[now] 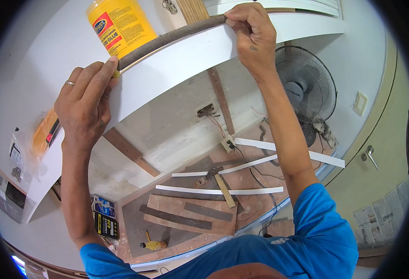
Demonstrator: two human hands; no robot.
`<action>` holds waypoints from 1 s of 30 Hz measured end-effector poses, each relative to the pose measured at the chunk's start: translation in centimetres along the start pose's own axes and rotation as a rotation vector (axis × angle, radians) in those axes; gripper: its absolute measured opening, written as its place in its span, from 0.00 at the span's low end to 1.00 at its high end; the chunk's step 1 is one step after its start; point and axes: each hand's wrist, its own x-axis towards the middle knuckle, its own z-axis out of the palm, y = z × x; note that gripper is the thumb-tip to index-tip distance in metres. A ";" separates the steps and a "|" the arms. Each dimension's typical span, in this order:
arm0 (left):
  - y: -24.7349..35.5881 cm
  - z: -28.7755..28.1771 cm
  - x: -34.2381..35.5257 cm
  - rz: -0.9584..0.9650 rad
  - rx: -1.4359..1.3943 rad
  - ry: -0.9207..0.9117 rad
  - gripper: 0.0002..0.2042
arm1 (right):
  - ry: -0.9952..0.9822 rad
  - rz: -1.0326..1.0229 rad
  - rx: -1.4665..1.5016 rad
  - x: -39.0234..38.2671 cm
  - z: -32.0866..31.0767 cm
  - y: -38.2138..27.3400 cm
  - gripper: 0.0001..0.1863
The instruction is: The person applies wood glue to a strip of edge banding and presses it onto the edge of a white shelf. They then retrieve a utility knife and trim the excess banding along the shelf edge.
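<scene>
- The short-sleeved shirt (323, 216) was bright blue with a white print (279, 241).
- The left hand (84, 98) wore a silvery ring (70, 83).
- The right hand (256, 43) bore a dark mark (253, 48).

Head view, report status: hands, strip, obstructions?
Left hand at left end of dark strip; right hand pinching right end. Strip along edge of white curved panel. Yellow tub close behind, possibly in the way.

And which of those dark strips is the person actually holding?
The dark strip spanning from the left hand to the right hand, up by the white panel; two others lie below on the brown board.
</scene>
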 end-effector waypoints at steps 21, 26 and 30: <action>-0.8 -0.6 -0.1 0.006 -0.010 -0.025 0.23 | 0.002 0.004 -0.013 -1.0 0.4 0.1 0.13; -0.7 -0.5 -0.1 0.012 -0.039 -0.020 0.23 | 0.015 0.057 0.107 -1.2 0.4 0.3 0.18; -1.1 -0.8 -0.6 0.020 -0.032 -0.041 0.23 | 0.003 0.006 0.050 -1.3 0.9 -0.2 0.17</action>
